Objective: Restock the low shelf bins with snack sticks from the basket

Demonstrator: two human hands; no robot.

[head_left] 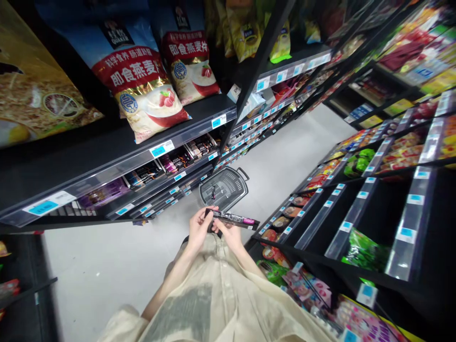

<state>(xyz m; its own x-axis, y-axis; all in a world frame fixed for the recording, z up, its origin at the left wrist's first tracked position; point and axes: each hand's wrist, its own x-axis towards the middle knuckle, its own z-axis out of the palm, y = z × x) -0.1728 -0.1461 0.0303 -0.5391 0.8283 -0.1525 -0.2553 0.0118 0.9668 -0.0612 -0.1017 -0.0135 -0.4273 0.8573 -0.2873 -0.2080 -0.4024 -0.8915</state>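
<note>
A long, slim black packet with a pink patch at its right end (pixel 233 219) is held level in front of my body. My left hand (pixel 199 227) is closed round its left end, thumb on top. My right hand (pixel 228 232) grips it from below near the middle, its fingers partly hidden behind the packet. Just beyond my hands a dark grey shopping basket (pixel 228 187) stands on the floor, its handle to the far right. Inside it lies one small dark item (pixel 213 192), too small to name.
On the left shelf (pixel 117 156), Quaker oatmeal bags (pixel 142 85) stand above boxes of dark-wrapped packets (pixel 174 159). A stepped rack (pixel 352 209) with snack packs, including a green bag (pixel 361 249), lines the right side. Pale floor (pixel 285 152) runs between the two.
</note>
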